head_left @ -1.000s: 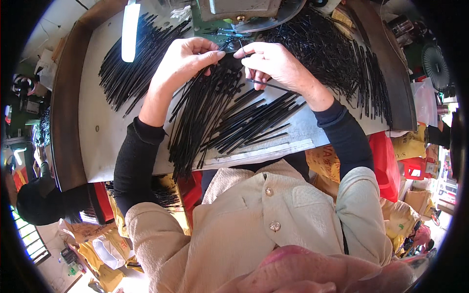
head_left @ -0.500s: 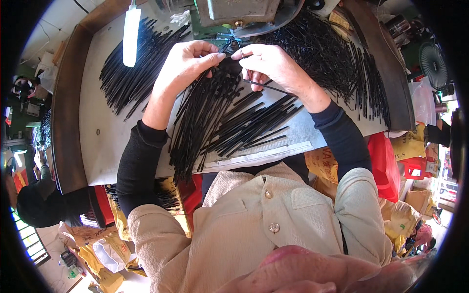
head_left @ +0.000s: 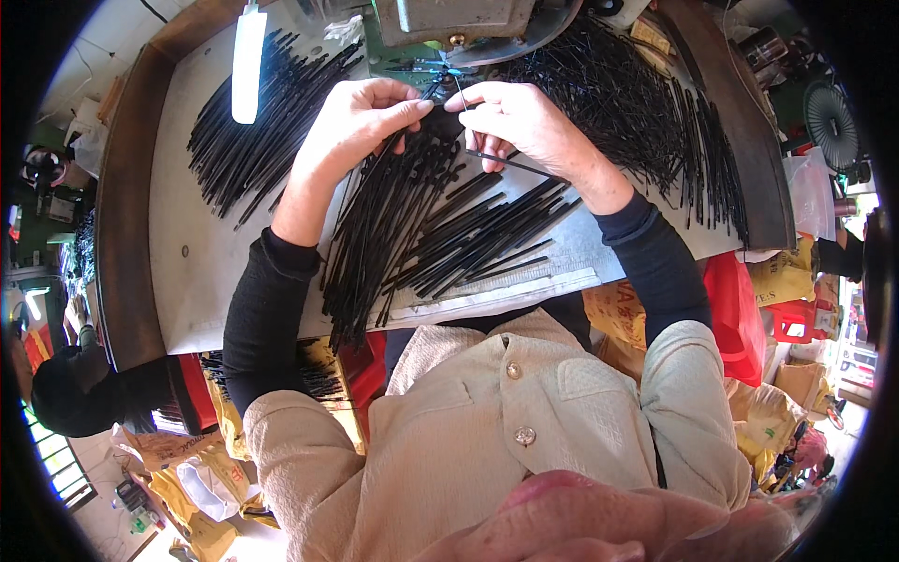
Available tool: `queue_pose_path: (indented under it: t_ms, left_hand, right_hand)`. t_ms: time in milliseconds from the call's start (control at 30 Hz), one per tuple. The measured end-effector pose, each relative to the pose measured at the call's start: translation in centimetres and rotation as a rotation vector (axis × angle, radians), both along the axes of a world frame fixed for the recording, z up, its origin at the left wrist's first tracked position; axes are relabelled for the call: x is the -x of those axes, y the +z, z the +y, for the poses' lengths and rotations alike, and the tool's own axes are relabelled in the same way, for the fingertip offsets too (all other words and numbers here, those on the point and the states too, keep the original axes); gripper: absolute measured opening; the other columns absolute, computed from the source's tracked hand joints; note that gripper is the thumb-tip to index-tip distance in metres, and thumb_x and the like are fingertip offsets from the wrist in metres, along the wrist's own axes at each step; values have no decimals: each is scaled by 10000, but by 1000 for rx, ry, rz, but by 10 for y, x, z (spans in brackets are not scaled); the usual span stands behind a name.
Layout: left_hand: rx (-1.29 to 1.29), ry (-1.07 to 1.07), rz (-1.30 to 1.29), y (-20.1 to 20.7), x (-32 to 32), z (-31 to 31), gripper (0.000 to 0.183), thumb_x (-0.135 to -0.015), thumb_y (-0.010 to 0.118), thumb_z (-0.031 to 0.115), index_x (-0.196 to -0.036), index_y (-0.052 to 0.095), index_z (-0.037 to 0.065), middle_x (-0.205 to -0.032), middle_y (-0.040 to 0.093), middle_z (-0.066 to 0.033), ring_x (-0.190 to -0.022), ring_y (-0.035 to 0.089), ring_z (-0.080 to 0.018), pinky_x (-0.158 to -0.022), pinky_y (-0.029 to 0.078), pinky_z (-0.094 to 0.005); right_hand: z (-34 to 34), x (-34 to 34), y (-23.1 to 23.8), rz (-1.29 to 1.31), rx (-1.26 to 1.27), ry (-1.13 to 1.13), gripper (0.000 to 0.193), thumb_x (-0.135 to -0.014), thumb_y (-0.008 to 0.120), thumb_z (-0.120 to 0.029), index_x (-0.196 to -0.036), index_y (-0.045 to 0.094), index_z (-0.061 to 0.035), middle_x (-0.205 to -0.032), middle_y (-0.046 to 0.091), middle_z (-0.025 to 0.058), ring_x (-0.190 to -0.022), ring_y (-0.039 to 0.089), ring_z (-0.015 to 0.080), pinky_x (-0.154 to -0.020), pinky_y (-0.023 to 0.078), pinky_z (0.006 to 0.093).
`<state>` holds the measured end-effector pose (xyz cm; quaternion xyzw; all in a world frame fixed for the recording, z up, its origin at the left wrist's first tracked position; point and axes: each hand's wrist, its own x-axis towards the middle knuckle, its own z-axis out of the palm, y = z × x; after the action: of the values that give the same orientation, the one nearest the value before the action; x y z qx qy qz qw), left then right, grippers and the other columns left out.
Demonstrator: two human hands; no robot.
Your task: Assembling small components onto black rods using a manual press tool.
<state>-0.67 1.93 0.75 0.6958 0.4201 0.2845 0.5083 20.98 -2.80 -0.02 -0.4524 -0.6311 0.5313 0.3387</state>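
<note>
My left hand [head_left: 361, 117] is closed at the machine's working point, thumb and forefinger pinching the end of a thin black strip. Close by on the right, my right hand [head_left: 524, 122] holds a slim metal rod [head_left: 460, 91] between thumb and forefinger. Its lower fingers curl around another black strip [head_left: 517, 164], which slants toward the wrist. Between the hands and the machine [head_left: 449, 23] sits a small dark fitting with bluish metal parts [head_left: 440, 70], partly hidden by the fingers. Below my hands lies a heap of black strips [head_left: 384, 215].
More black strips are piled at the left [head_left: 257, 131] and far right [head_left: 609, 103]; a looser row [head_left: 487, 234] lies near the front edge. A white lamp [head_left: 247, 66] hangs over the left pile. Dark raised rims [head_left: 126, 215] bound the table. A red bag [head_left: 733, 318] hangs at right.
Both hands keep nearly the same place and grip. The view has shifted very slightly; no strip has visibly been let go or taken up.
</note>
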Motion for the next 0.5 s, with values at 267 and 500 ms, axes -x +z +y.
queue_pose_path:
  t_ms: [267, 500]
  left_hand:
    - [186, -39, -76, 3, 3, 0, 277, -839, 641, 266, -897, 658, -5, -616, 570, -27, -455, 483, -61, -410, 342, -180]
    - [78, -54, -57, 7, -3, -9, 265, -853, 632, 255, -922, 658, 1, -656, 592, -40, -474, 501, -67, -417, 379, -185]
  right_hand:
    - [0, 1, 0, 178, 145, -3, 342, -889, 539, -204, -1131, 546, 38, -766, 622, 94, -549, 613, 126, -486, 490, 225]
    - [-10, 10, 12, 66, 258, 243, 282, -870, 584, -188, -1051, 598, 28, -655, 605, 37, -468, 557, 70, -417, 442, 173]
